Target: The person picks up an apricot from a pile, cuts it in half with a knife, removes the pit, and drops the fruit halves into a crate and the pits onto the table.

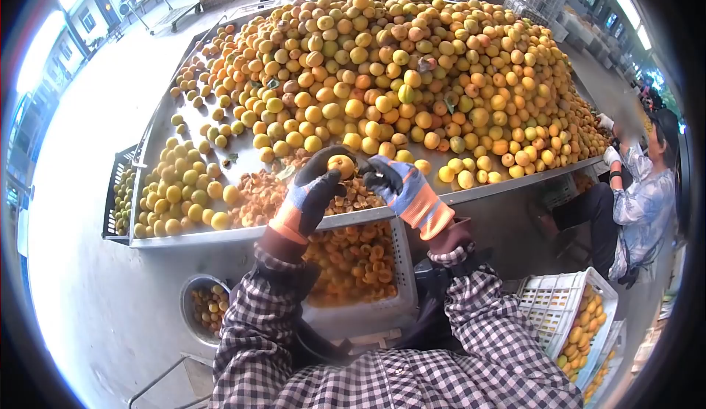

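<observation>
My left hand (pixel 312 194), in a dark-palmed glove with a grey and orange back, is closed around a yellow-orange apricot (pixel 341 165). A dark mark shows on the fruit's face. My right hand (pixel 406 194), in a matching glove, is just to the right with its fingers curled together; whatever they pinch is hidden. Both hands hover above the near edge of a metal table (pixel 243 238). Beneath them lies a heap of orange-brown fruit pieces (pixel 259 196). Under the edge, a crate (pixel 403 269) holds many opened orange fruits.
A large mound of apricots (pixel 412 78) covers the table, with a smaller group (pixel 176 196) at left. Around it are a black crate (pixel 118 225), a metal bowl (pixel 193 324) and a tilted white crate (pixel 548 310) of fruit. A co-worker (pixel 640 196) sits at right.
</observation>
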`<action>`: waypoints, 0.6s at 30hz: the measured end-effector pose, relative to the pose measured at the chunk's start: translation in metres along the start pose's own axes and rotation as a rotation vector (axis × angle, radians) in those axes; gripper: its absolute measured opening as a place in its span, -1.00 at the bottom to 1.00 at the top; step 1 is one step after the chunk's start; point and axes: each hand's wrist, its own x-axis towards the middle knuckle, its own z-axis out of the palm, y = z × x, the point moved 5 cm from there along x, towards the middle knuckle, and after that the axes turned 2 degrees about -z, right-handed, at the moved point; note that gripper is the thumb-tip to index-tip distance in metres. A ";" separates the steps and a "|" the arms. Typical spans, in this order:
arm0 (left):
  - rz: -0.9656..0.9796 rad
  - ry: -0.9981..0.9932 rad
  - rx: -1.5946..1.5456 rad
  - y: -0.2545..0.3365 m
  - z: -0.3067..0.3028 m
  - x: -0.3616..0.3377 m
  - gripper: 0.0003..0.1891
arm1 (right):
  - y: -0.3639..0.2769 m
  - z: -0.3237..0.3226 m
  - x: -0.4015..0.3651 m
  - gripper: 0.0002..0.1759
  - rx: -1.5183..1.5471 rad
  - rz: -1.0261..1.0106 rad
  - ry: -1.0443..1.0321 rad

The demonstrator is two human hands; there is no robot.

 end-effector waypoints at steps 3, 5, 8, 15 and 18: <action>0.024 -0.023 -0.012 0.008 0.007 -0.003 -0.48 | -0.007 0.003 -0.001 -0.76 -0.170 -0.096 -0.032; 0.014 -0.034 -0.024 0.006 0.007 -0.002 -0.48 | 0.001 0.007 -0.002 -0.72 -0.252 0.019 -0.137; 0.020 -0.078 -0.019 0.000 0.004 0.000 -0.47 | -0.004 0.006 -0.005 -0.74 -0.180 0.045 -0.105; 0.179 -0.076 0.034 -0.005 0.003 0.006 -0.49 | 0.003 0.016 -0.009 -0.71 -0.001 0.096 -0.134; 0.212 -0.079 0.027 0.000 0.006 0.002 -0.49 | 0.003 0.021 -0.012 -0.70 -0.004 0.081 -0.154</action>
